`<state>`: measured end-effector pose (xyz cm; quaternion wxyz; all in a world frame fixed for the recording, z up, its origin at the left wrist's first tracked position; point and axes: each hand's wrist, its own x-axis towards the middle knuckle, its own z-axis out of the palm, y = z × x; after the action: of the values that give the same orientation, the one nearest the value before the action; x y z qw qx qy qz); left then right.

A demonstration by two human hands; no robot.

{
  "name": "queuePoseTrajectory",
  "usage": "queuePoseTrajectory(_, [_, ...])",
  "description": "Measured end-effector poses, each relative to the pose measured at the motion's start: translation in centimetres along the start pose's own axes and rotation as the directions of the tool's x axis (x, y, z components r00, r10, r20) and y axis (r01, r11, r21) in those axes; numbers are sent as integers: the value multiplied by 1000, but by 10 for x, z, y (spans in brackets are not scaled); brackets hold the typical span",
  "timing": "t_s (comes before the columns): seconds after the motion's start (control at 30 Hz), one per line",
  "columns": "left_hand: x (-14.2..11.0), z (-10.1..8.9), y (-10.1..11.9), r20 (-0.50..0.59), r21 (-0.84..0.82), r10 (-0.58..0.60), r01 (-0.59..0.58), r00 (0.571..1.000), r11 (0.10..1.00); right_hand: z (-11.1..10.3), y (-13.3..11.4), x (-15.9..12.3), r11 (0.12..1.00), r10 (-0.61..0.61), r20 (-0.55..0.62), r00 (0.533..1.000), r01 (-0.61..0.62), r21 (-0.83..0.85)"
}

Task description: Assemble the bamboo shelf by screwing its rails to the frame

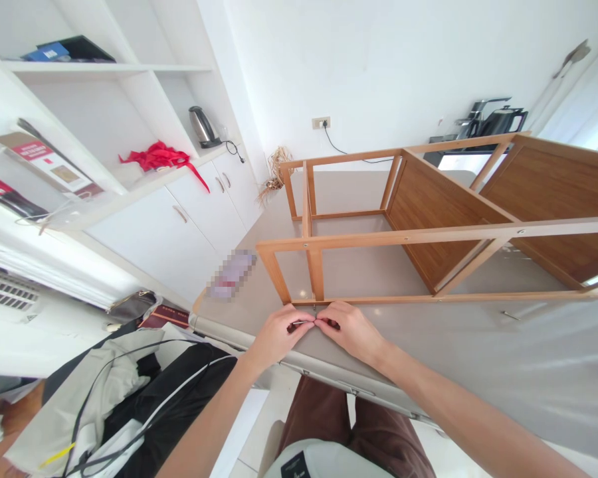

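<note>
A wooden shelf frame (359, 238) lies on its side on the grey-beige table (259, 318), its slatted openings facing up. At its near lower rail, a small bolt (314, 307) sticks out toward me. Just in front of that bolt, my left hand (278, 333) pinches a thin metal hex key (301, 322). My right hand (353, 330) meets it fingertip to fingertip, closed at the key's end; the fingers partly hide the contact. Farther right, another bolt (511, 316) juts from the near rail.
A blurred-out flat item (232, 273) lies on the table to the left. White shelves (114, 70) hold a kettle (203, 126) and red cloth (162, 157). Clothes and cables (124, 392) are heaped at lower left. A black kettle (501, 123) stands beyond the frame.
</note>
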<state>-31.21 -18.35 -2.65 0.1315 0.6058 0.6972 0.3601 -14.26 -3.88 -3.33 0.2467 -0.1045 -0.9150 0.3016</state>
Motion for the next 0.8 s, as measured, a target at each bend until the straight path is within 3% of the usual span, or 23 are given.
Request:
queuePoseTrajectory(0.27, [4, 5, -3, -41, 31, 72, -71, 997, 997, 5, 1, 0, 1000, 4, -8, 1000, -5, -25])
queuePoseTrajectory(0.8, [3, 12, -3, -89, 69, -9, 15, 996, 997, 8, 1, -1, 998, 28, -47, 999, -30, -47])
